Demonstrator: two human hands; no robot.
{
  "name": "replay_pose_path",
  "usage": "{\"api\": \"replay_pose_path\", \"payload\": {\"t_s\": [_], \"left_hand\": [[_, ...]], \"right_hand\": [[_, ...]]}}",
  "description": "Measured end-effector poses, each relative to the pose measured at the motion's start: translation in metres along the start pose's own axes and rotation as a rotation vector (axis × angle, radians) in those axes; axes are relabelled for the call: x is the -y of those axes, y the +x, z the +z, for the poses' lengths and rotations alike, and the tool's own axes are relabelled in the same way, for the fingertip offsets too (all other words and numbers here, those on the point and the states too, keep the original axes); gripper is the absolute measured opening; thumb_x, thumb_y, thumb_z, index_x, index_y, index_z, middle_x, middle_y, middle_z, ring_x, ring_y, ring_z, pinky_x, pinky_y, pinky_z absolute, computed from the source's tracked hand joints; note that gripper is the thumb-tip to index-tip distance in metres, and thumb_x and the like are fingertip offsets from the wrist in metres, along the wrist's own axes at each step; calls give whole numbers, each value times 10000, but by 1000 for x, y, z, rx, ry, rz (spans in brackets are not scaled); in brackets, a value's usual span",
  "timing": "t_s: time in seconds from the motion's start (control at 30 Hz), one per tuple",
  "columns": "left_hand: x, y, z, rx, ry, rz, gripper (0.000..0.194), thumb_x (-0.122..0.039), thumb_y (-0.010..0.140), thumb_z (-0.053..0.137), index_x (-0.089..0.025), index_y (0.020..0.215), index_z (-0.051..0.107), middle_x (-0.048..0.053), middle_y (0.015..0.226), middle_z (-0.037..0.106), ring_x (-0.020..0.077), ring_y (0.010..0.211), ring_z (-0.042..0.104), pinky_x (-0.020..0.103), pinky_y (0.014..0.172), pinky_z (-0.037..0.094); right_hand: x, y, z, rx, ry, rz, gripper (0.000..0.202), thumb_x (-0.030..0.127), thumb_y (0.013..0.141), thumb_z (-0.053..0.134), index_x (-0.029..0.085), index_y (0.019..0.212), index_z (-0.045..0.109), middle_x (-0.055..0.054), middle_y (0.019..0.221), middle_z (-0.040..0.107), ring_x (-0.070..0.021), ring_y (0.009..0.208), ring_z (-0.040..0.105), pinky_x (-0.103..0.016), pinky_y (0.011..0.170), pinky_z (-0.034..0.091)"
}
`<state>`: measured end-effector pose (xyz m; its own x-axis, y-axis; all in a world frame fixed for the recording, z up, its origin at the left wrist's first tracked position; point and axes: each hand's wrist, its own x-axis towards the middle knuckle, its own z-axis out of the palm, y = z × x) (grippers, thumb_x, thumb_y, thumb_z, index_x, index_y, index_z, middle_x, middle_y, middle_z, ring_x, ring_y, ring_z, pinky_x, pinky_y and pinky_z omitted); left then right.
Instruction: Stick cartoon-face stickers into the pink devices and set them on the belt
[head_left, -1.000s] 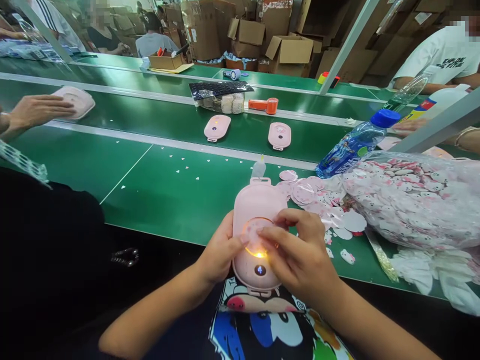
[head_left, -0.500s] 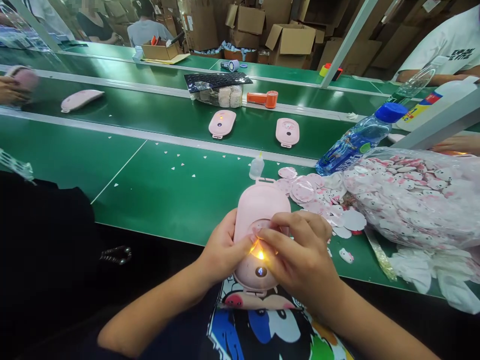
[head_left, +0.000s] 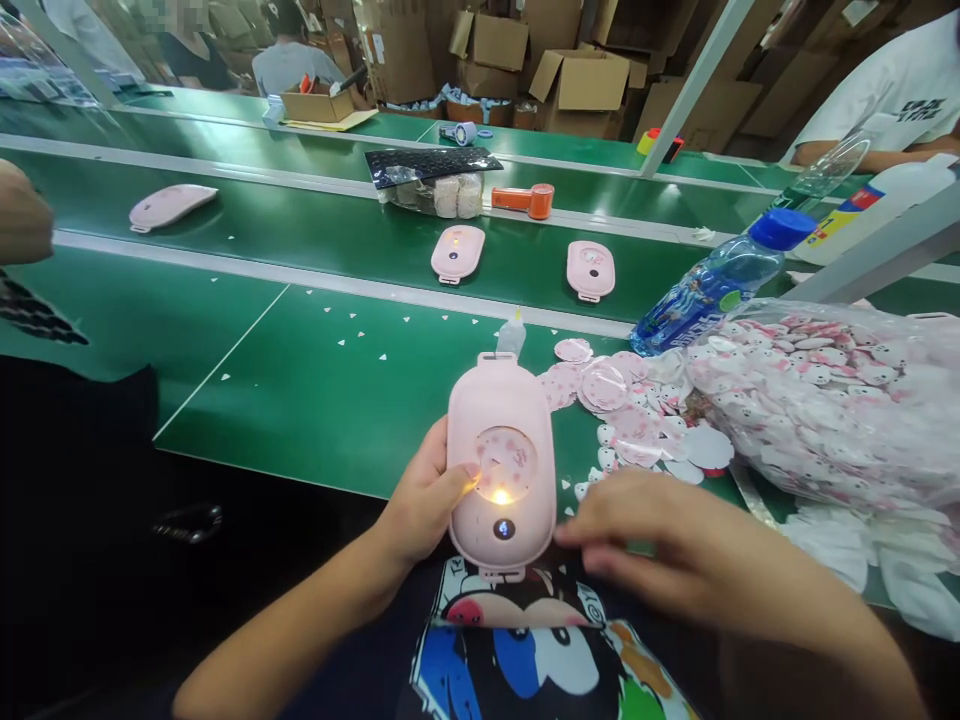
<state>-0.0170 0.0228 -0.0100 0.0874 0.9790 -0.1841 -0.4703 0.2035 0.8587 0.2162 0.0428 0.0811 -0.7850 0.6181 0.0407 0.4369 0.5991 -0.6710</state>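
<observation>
My left hand point(head_left: 420, 490) grips a pale pink rounded plastic device point(head_left: 501, 395) by its left side, thumb on the front. In the device's round recess lies a pink patterned disc point(head_left: 506, 455), with a yellow light glowing at its lower edge. Below it a small dark round display point(head_left: 504, 530) is lit. My right hand point(head_left: 660, 540) is off the device's front, just beside its lower right edge, fingers loosely bent and apart with nothing visible in them. Round pink stickers point(head_left: 604, 385) and small white cat-face pieces point(head_left: 606, 460) lie to the right.
A small squeeze bottle point(head_left: 511, 335) stands behind the device. At right are a blue-capped bottle point(head_left: 697, 280) and a clear bag of cat-face pieces point(head_left: 810, 400). More pink devices point(head_left: 457, 253) and an orange tool point(head_left: 525, 200) lie on the belt. Another person's hand point(head_left: 22, 215) is at far left.
My right hand has left the device's recess and moved right and down. The device has shifted slightly left in my left hand, uncovering the patterned disc. The neighbour's pink device has left view.
</observation>
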Motion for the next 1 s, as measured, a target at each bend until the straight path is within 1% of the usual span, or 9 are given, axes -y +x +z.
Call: {"api": "replay_pose_path", "payload": {"t_s": [0.07, 0.13, 0.2, 0.27, 0.37, 0.5, 0.6, 0.73, 1.0], "left_hand": [[-2, 0, -5, -48, 41, 21, 508, -271, 722, 780, -203, 1192, 599, 80, 1104, 709, 276, 1015, 650, 342, 815, 533], [-3, 2, -8, -101, 72, 29, 508, -250, 715, 787, -207, 1186, 601, 75, 1091, 714, 273, 1006, 655, 332, 804, 536], [-4, 5, -8, -120, 72, 31, 493, -251, 721, 784, -206, 1177, 601, 75, 1080, 718, 270, 987, 663, 329, 790, 542], [-5, 7, -8, -101, 63, 40, 476, -264, 721, 787, -201, 1157, 608, 78, 1064, 723, 265, 964, 669, 324, 772, 548], [-10, 7, -9, -86, 73, 61, 464, -273, 721, 790, -201, 1144, 613, 71, 1046, 728, 245, 944, 674, 304, 764, 555], [-17, 3, -21, -117, 129, 102, 487, -283, 754, 768, -221, 1200, 584, 52, 1083, 717, 219, 973, 671, 285, 794, 556], [-20, 1, -27, -106, 200, 164, 514, -278, 771, 749, -233, 1246, 558, 48, 1123, 701, 217, 999, 665, 284, 808, 560], [-21, 1, -24, -39, 245, 222, 523, -236, 791, 722, -269, 1282, 546, 30, 1170, 690, 205, 1031, 662, 269, 833, 562], [-18, 2, -19, 64, 158, 191, 522, -210, 814, 715, -282, 1303, 547, 35, 1176, 697, 206, 1024, 680, 261, 823, 584]], "right_hand": [[-22, 14, 5, -265, -86, 234, 136, 257, 892, 556, 255, 892, 692, -27, 864, 715, -180, 815, 657, -312, 734, 520], [-49, 44, 14, -468, -139, 406, 271, 284, 874, 562, 212, 1120, 650, -107, 1147, 674, -263, 1095, 598, -440, 960, 455], [-77, 82, 21, -521, -138, 480, 545, 287, 818, 621, 149, 1334, 512, -196, 1419, 495, -372, 1320, 420, -603, 1084, 282], [-99, 119, 25, -531, -110, 519, 617, 286, 760, 678, 123, 1328, 500, -231, 1472, 427, -447, 1377, 308, -711, 1088, 122], [-116, 149, 21, -503, -8, 486, 401, 263, 766, 650, 153, 1147, 590, -183, 1268, 619, -398, 1241, 489, -681, 1054, 250], [-100, 123, 11, -482, 170, 294, 392, 357, 854, 559, 205, 1210, 494, -96, 1200, 653, -248, 1074, 621, -438, 935, 485], [-69, 73, 1, -465, 229, 149, 388, 447, 858, 568, 272, 1197, 499, -38, 1088, 657, -212, 961, 640, -357, 819, 525], [-30, 22, -7, -402, 63, -47, 300, 326, 859, 580, 294, 1156, 560, -21, 979, 643, -182, 826, 626, -280, 665, 509], [-6, 11, -3, -314, -115, -12, 164, 232, 878, 551, 288, 1031, 547, 5, 811, 653, -148, 674, 634, -233, 546, 498]]}}
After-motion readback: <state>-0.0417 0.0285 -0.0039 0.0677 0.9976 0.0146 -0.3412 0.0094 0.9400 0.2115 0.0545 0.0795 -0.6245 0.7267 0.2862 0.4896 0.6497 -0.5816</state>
